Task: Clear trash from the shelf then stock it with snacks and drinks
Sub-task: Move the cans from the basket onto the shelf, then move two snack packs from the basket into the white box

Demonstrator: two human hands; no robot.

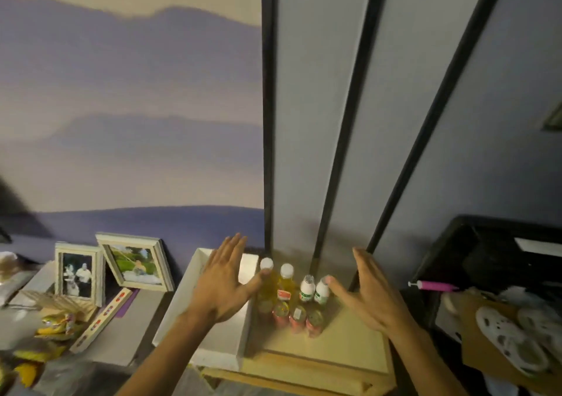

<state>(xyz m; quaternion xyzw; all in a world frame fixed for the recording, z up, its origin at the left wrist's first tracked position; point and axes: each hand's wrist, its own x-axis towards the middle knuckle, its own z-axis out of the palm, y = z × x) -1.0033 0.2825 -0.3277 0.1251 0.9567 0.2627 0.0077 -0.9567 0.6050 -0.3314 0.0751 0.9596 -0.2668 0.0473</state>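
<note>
Both hands are held open, fingers spread, on each side of a small group of drinks on the wooden shelf [349, 347]; the left hand [223, 286] is seen above a white tray [219, 350], with its thumb touching the leftmost yellow bottle [267, 280]; the right hand [369, 295] is held just right of the group, its thumb close to a white bottle [321, 290], but touch cannot be told; nothing is gripped by either hand; two yellow bottles with white caps are stood at the back left, the second [286, 283] just beside the first; another white bottle [307, 289] is stood next to them; red cans [298, 319] are set in a row in front of the bottles; the tray is laid just left of the drinks; two photo frames [133, 263] are leaned at the wall on the grey counter [121, 335], left of the tray; yellow snack bags [57, 325] are piled at the far left; a black bin [450, 262] is seen at the right, well apart from the drinks
</note>
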